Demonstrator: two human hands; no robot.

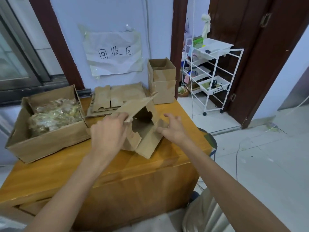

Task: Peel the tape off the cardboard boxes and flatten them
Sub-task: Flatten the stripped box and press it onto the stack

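A small brown cardboard box (pixel 143 139) lies on its side in the middle of the wooden table (pixel 66 169), its open end facing me and its flaps spread. My left hand (pixel 108 133) pinches the edge of the raised upper flap. My right hand (pixel 173 128) has spread, relaxed fingers, and its thumb and fingertips touch the box's right flap. A stack of flattened cardboard (pixel 113 99) lies behind the box against the wall. I see no tape on the box from here.
A large open carton (pixel 45 144) holding crumpled tape and plastic sits at the table's left. Two stacked open boxes (pixel 163 81) stand at the back right corner. A white wire shelf cart (pixel 210 76) stands on the tiled floor to the right, by a dark doorframe.
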